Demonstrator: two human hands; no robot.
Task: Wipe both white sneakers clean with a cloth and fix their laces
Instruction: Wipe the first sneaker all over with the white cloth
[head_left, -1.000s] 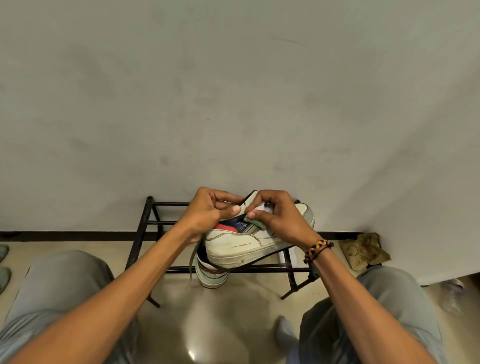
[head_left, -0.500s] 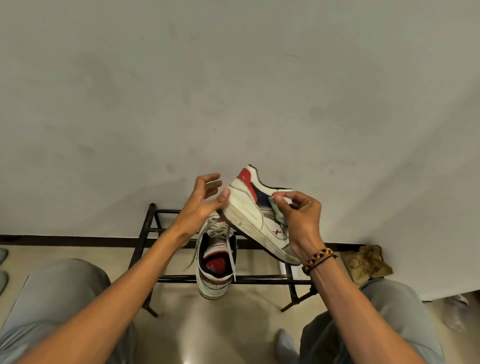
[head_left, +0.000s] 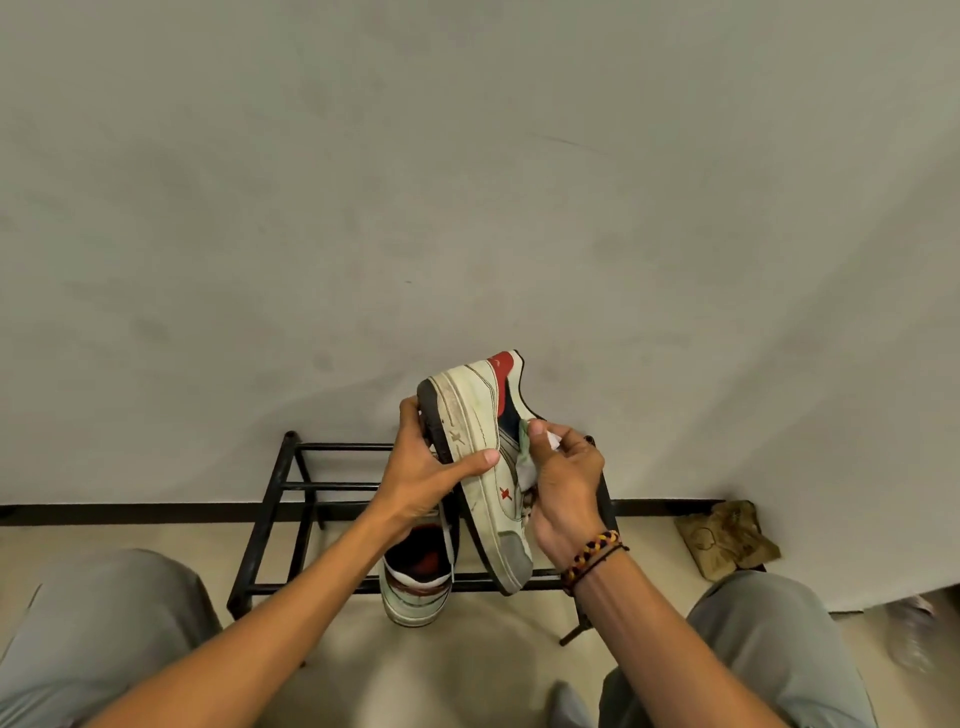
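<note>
The held sneaker (head_left: 480, 467) is in the air above the rack (head_left: 270, 512), long axis steep, heel up, toe toward the rack's front rail. The left hand (head_left: 431, 475) grips its sole. The right hand (head_left: 563, 493) presses the cloth (head_left: 525, 457) against its upper. The second sneaker (head_left: 418, 582) rests on the front rail.

- One head-worn wide-angle view looks forward and down from above the person's knees.
- It faces a wall (head_left: 467, 182), near the hands and a low rack (head_left: 270, 514).
</note>
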